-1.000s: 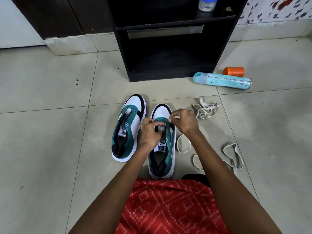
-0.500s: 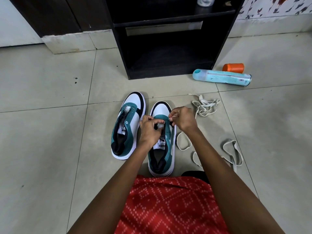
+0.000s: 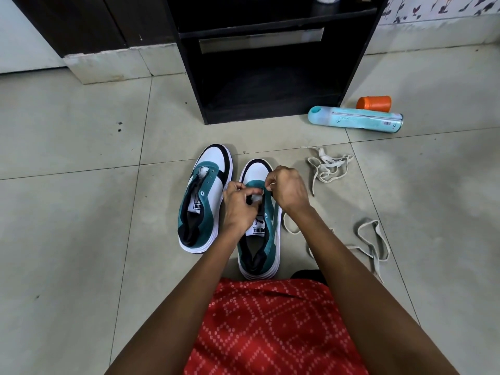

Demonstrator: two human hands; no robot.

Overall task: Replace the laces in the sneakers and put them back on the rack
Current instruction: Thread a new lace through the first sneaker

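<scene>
Two teal, white and black sneakers stand side by side on the floor tiles, toes pointing away from me. The left sneaker [image 3: 203, 196] has no lace and nothing touches it. Over the right sneaker [image 3: 261, 239] both hands work at the front eyelets. My left hand [image 3: 238, 204] has its fingers curled at the shoe's tongue near the lace. My right hand [image 3: 288, 189] pinches the tip of a white lace [image 3: 290, 228], which trails down to the floor on the shoe's right. The eyelets under my fingers are hidden.
A black shoe rack [image 3: 270, 66] stands open just behind the sneakers. A bundled white lace [image 3: 328, 167] lies to the right, a loose grey-white lace [image 3: 372, 242] nearer me. A teal spray can [image 3: 354, 121] and an orange cap [image 3: 374, 103] lie by the rack. My red-patterned lap fills the foreground.
Both hands have stayed at the right sneaker's front eyelets, shifting only slightly as the fingers work the lace. The camera view has drifted a little.
</scene>
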